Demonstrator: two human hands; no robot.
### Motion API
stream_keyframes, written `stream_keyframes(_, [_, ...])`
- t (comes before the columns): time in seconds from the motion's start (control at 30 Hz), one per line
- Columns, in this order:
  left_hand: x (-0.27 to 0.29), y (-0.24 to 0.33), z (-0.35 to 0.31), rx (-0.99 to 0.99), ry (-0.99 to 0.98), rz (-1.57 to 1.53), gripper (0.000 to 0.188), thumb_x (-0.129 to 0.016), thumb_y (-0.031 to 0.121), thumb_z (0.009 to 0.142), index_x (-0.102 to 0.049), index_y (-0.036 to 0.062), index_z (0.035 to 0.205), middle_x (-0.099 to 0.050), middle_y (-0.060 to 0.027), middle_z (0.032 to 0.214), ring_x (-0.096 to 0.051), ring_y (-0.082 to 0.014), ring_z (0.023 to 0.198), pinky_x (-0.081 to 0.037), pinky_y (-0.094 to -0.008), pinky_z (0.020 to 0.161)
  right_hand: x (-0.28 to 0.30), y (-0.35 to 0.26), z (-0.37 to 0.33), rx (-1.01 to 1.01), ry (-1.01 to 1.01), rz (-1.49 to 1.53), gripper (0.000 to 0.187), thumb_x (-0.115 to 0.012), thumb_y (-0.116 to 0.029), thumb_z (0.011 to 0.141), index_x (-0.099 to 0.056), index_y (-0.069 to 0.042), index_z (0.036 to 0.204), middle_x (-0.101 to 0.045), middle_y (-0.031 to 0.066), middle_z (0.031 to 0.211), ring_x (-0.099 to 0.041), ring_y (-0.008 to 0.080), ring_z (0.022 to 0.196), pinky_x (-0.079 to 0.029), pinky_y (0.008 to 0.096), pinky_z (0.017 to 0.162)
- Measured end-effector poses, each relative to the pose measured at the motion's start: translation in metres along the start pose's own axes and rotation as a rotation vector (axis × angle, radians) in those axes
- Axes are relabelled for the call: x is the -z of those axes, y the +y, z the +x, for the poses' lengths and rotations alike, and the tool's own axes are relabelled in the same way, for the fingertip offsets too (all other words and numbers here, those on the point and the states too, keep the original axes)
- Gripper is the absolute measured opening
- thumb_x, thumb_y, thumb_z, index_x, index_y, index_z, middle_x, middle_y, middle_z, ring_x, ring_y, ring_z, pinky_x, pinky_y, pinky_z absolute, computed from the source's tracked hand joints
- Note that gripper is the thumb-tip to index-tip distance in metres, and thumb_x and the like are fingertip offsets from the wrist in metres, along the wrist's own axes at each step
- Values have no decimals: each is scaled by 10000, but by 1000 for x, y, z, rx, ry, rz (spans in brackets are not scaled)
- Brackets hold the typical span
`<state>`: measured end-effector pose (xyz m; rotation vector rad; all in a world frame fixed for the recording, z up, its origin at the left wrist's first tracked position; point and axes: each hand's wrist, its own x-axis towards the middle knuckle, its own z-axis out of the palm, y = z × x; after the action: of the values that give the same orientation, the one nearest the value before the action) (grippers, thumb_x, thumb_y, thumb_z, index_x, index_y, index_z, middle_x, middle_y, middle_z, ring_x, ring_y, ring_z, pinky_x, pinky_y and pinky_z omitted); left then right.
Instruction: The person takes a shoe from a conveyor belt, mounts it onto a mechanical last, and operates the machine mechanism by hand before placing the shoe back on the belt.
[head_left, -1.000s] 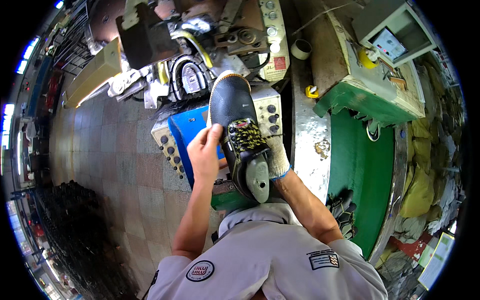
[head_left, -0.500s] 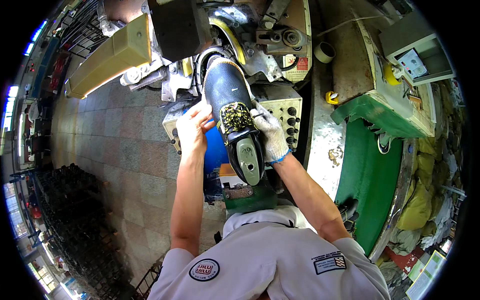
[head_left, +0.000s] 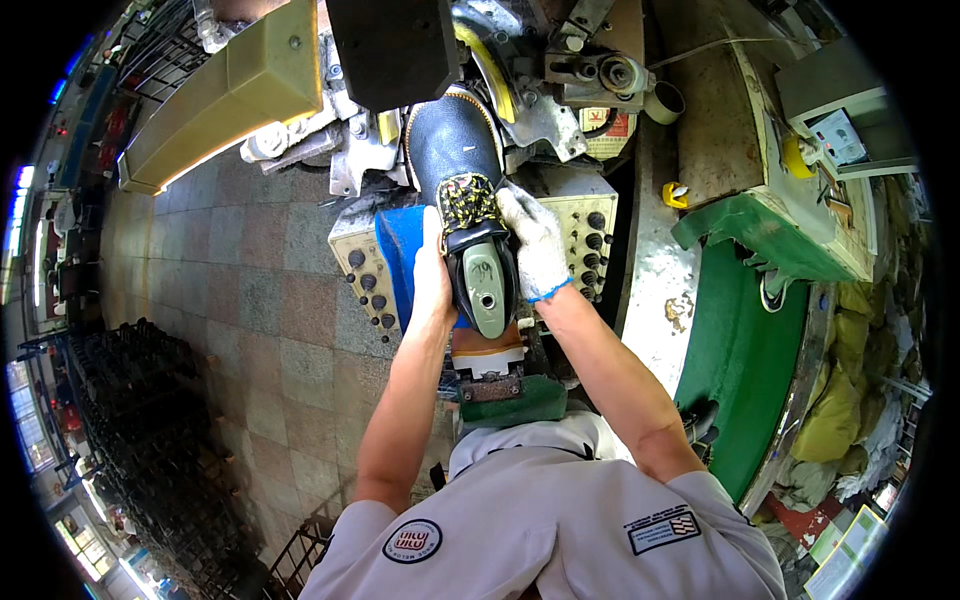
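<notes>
A black leather shoe (head_left: 452, 145) with yellow-and-black laces sits on a grey-green shoe last (head_left: 485, 285), its toe in the jaws of a metal machine (head_left: 515, 90). Orange-yellow stitching runs round the toe edge. My bare left hand (head_left: 432, 265) is closed along the shoe's left side near the heel, its fingers partly hidden behind it. On the other side my right hand (head_left: 535, 235), in a white knit glove with a blue cuff, grips beside the laces. A dark block (head_left: 392, 50) of the machine hangs just above the toe and covers its tip.
Panels with black knobs (head_left: 592, 245) flank the shoe below the machine. A yellowish arm-shaped cover (head_left: 225, 95) juts out left. To the right stand a bench with green cloth (head_left: 760, 235) and a tape roll (head_left: 663, 102). Racks of dark items (head_left: 140, 400) stand lower left on the tiled floor.
The shoe has moved forward, deeper into the machine under the dark block. My left hand has shifted from beside the toe back toward the heel. My right hand keeps its grip.
</notes>
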<state>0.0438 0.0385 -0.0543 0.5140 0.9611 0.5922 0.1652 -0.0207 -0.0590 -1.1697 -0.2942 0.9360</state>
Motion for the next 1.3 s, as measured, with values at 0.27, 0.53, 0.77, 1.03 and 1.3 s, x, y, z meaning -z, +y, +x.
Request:
stream_keyframes(0.27, [16,17,18,-19,-119,95,593,-453,564,1035,-628,46,1265,-718,-101,1076,-698,-209,895,-571,-370,821,-15,13,-2,-62,83,67,448,-650,-387,993,-694,13,1190,-699,53,1114,-619,132,966,-495,293,888])
stream_keyframes(0.53, [7,15,14,-61,-67,149,641,-431,602,1034,-727,37,1098,-723,-38,970,-655,-128,799,-528,-293,757,-14,14,-4,-98,89,156,399,-654,-359,1001,-711,24,1093,-700,28,983,-593,95,852,-504,273,780])
stream_keyframes(0.77, [17,6,30,-86,-55,157,637,-449,599,1032,-740,33,1032,-704,-20,931,-607,-109,765,-492,-283,733,-11,28,4,-75,76,188,401,-649,-371,1003,-721,19,1068,-696,13,963,-578,89,848,-493,264,777])
stream_keyframes(1.03, [19,4,33,-213,-41,273,600,-442,508,1068,-732,-16,1026,-717,-38,935,-616,-104,790,-494,-280,757,-9,33,4,10,117,62,358,-655,-311,1000,-720,22,1116,-705,22,1012,-589,88,889,-495,264,812])
stream_keyframes(1.3, [21,3,25,-257,-94,233,584,-416,489,1083,-732,-2,1064,-724,-31,967,-623,-92,809,-506,-272,755,-8,28,2,37,85,-38,385,-670,-348,989,-720,17,1100,-695,3,983,-577,84,882,-482,270,797])
